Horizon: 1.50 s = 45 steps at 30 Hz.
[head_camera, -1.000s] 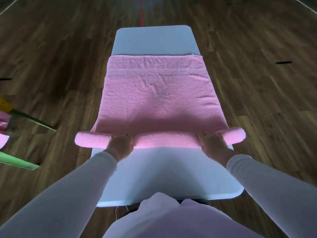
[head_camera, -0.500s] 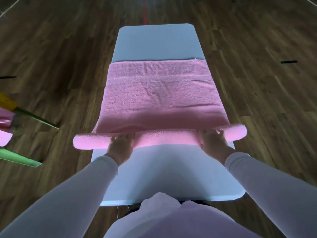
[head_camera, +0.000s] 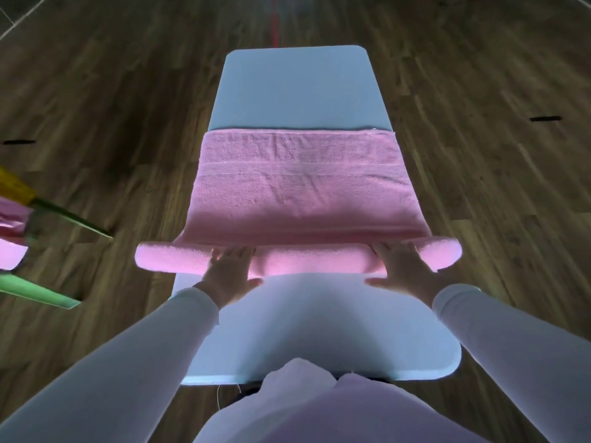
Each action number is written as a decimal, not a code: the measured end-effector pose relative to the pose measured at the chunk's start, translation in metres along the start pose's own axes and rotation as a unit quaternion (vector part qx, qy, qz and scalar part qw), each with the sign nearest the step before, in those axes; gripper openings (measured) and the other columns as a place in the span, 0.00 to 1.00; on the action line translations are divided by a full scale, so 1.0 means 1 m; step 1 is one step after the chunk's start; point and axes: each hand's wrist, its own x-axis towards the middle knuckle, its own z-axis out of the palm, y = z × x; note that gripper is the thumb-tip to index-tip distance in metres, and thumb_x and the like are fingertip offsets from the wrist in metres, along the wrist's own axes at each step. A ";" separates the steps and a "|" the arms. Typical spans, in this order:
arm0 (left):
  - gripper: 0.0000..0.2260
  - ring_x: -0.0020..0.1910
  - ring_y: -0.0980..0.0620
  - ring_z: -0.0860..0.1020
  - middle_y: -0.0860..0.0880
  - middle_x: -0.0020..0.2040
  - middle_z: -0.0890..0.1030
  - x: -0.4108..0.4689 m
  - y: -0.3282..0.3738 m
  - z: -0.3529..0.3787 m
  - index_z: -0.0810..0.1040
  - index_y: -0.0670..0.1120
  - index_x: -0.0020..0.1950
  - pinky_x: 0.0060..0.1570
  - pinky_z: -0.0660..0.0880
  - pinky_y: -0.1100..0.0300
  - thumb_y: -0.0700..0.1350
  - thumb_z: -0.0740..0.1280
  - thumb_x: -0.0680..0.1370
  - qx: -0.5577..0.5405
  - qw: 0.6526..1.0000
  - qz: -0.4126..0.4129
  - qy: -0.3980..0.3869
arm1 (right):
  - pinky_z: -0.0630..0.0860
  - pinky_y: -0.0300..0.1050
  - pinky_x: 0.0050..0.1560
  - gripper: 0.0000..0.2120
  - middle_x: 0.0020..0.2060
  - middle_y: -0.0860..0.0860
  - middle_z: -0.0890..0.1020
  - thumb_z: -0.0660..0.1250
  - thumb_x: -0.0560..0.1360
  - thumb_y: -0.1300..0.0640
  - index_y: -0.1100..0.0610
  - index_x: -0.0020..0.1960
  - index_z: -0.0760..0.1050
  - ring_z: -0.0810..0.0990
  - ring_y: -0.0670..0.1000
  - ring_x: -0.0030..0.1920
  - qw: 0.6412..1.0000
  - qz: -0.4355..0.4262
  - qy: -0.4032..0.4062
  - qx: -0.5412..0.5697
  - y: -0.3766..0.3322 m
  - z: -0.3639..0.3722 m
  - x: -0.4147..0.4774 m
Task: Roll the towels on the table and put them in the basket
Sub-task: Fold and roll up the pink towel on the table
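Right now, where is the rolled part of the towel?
In the head view, the roll lies across the table under the left hand and right hand, its ends overhanging both side edges, the flat towel beyond it.

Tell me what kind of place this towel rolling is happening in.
Probably an indoor sports hall or studio, not a home. The wood plank floor carries a painted red line and short black tape marks, and the narrow white table with the pink towel stands out on open floor.

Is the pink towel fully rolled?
Partly: the pink towel forms a roll under the left hand and right hand; the rest lies flat on the table.
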 end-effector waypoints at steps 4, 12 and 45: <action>0.22 0.57 0.45 0.77 0.46 0.57 0.80 0.003 0.008 -0.020 0.72 0.47 0.65 0.58 0.73 0.51 0.60 0.55 0.80 -0.006 1.000 -0.014 -0.026 | 0.72 0.47 0.53 0.13 0.50 0.51 0.79 0.66 0.74 0.53 0.53 0.58 0.74 0.77 0.55 0.50 0.999 0.000 -0.032 0.017 0.000 -0.013 -0.005; 0.24 0.61 0.42 0.74 0.47 0.64 0.76 0.000 0.008 -0.017 0.70 0.49 0.69 0.60 0.71 0.46 0.60 0.51 0.79 -0.047 0.993 -0.016 0.108 | 0.68 0.56 0.67 0.24 0.66 0.57 0.75 0.61 0.78 0.44 0.55 0.70 0.70 0.72 0.59 0.66 0.988 0.073 0.070 0.115 0.006 -0.016 0.013; 0.20 0.66 0.44 0.71 0.48 0.68 0.73 -0.003 -0.004 -0.039 0.69 0.53 0.71 0.63 0.68 0.43 0.56 0.59 0.80 -0.053 0.993 -0.050 0.088 | 0.70 0.56 0.63 0.21 0.66 0.54 0.75 0.57 0.80 0.42 0.50 0.70 0.70 0.73 0.59 0.64 0.991 0.113 0.033 0.068 -0.006 -0.023 0.007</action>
